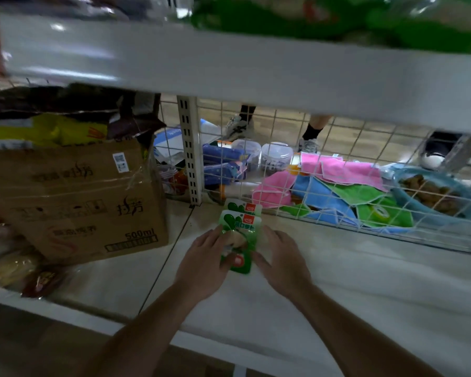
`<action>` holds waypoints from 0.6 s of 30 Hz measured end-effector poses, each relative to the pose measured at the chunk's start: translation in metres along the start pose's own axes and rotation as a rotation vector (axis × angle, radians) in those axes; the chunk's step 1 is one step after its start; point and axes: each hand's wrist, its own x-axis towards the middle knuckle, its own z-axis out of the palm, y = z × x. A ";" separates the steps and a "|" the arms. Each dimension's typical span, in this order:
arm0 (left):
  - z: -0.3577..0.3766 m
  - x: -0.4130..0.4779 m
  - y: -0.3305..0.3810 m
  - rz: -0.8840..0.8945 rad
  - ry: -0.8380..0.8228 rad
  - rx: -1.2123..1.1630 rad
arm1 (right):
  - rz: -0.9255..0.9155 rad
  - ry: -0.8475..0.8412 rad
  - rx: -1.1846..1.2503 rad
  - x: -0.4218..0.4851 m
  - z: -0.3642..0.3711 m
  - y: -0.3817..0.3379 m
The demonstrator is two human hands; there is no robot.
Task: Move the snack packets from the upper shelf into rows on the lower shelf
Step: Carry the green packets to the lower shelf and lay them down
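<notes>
Head view: two green packets on the lower shelf (365,281), both hands laid flat.
The upper shelf (256,69) is seen overhead, with blurred green bags (337,23) on it. A cardboard box (74,202) is stood at the left, and the shelf is backed by a wire mesh (337,148). The left hand (204,265) and right hand (280,259) are spread, fingers straight, pressed to either side of the front packet (238,240). The rear packet (242,206) is lapped beneath it, close to the mesh.
</notes>
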 end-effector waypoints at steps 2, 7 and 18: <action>-0.012 -0.008 0.015 0.013 0.002 0.028 | -0.033 -0.015 -0.057 -0.012 -0.020 -0.003; -0.043 -0.038 0.051 0.041 0.024 0.059 | -0.047 -0.064 -0.205 -0.045 -0.065 -0.009; -0.123 -0.100 0.126 0.079 0.051 0.131 | -0.016 -0.035 -0.244 -0.136 -0.170 -0.051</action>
